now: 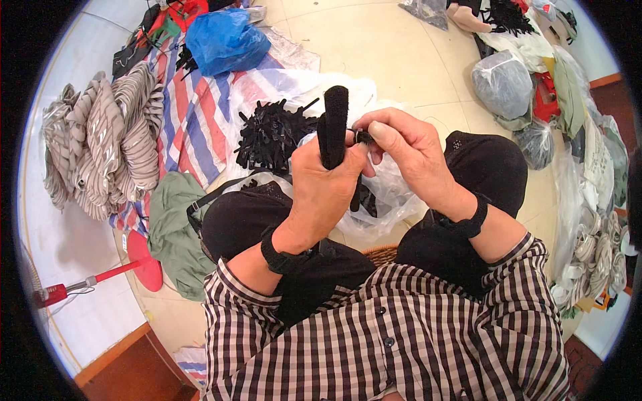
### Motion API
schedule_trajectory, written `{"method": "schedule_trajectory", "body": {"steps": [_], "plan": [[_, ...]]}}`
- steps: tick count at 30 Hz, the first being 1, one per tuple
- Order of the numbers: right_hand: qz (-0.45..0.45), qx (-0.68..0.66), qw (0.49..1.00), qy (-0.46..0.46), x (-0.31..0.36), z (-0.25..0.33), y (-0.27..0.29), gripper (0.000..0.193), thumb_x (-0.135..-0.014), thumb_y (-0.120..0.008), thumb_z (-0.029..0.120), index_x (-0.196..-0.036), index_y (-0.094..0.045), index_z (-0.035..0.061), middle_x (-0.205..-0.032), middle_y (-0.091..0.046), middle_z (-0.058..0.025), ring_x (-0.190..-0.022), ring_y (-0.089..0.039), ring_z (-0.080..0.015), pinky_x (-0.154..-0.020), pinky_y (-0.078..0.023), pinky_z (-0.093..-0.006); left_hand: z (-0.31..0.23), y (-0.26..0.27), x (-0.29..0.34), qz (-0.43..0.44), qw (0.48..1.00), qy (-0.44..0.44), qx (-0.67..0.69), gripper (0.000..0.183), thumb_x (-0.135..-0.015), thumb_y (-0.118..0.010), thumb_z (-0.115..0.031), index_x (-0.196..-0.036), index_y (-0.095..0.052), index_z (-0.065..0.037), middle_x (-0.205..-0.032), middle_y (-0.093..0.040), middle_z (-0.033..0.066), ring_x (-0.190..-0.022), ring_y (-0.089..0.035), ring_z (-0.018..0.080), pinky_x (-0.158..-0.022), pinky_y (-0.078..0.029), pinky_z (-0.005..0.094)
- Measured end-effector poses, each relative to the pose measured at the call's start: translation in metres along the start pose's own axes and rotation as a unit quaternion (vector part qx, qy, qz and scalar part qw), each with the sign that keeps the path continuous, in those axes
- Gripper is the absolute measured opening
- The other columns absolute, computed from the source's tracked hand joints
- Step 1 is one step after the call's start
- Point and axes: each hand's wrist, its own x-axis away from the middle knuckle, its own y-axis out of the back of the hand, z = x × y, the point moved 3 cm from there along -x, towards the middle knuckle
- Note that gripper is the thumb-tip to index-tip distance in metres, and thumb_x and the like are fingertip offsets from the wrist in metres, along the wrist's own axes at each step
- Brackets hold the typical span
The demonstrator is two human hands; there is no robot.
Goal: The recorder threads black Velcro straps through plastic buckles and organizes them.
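Observation:
My left hand (317, 190) is closed around a black fuzzy strap (334, 120), whose rounded end stands up above the fist. Close beside it, my right hand (414, 154) pinches a small dark piece (362, 136) between thumb and fingers, where the two hands nearly meet. Whether that piece belongs to the strap I cannot tell. Beyond my left hand, a heap of short black strips (271, 137) lies on clear plastic sheeting (361, 90). Part of the plastic and some black strips are hidden under my hands.
My black-clad knees flank the plastic. Bundled beige strapping (107, 144) is at the left, above green cloth (175, 234). A blue bag (226, 43) sits on a striped sheet (194, 110). Filled clear bags (503, 83) and more bundles (595, 247) line the right.

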Motion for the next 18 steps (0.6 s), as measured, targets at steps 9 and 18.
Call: {"method": "schedule_trajectory", "body": {"steps": [9, 18], "plan": [[0.077, 0.115, 0.986, 0.089, -0.001, 0.012, 0.008, 0.016, -0.087, -0.055, 0.012, -0.095, -0.058, -0.0017, -0.079, -0.058, -0.0026, -0.071, -0.052, -0.0065, -0.064, -0.042, -0.022, -0.007, 0.003, 0.004, 0.006, 0.999, 0.017, -0.032, 0.008, -0.081, -0.056, -0.004, -0.077, -0.06, 0.001, -0.061, -0.06, 0.0017, -0.057, -0.051, 0.0047, -0.052, -0.041, 0.0206], [0.135, 0.133, 0.981, 0.049, -0.003, 0.021, 0.018, 0.02, -0.083, -0.061, 0.011, -0.099, -0.058, 0.0004, -0.078, -0.053, 0.0025, -0.07, -0.048, -0.004, -0.064, -0.04, -0.0181, -0.01, 0.003, 0.005, 0.037, 0.999, 0.028, 0.009, 0.007, -0.081, -0.056, -0.003, -0.077, -0.06, 0.001, -0.062, -0.06, 0.0012, -0.059, -0.052, 0.0053, -0.055, -0.042, 0.0214]]}}
